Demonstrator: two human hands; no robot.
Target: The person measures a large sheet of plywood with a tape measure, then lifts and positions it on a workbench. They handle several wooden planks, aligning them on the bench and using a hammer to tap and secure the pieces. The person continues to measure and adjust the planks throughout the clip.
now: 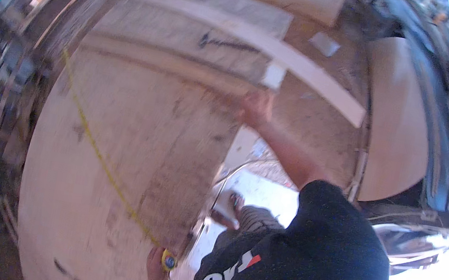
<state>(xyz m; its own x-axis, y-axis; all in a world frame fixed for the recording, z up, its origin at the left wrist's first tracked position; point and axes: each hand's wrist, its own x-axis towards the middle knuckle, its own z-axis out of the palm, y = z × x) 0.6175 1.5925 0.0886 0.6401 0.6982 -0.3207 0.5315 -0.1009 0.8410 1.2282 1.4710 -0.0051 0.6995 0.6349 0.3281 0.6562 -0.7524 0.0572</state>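
My left hand (156, 271), low in the view, is closed around a yellow tape measure (168, 260). Its yellow blade (94, 145) runs out across a large pale board (133, 119) to that board's far left edge. At the board's right-hand far corner is my right hand (256, 110), beside a narrow wooden strip (166, 65) lying along the far edge. Blur smears the right hand's fingers, so whether they grip anything does not show.
Beyond the strip lie a dark long-handled tool (230, 44) and a long pale plank (307, 74). A small white piece (274, 76) is near my right hand. A curved pale sheet (396, 127) stands at the right. Another dark slender object (68, 275) lies at the near left.
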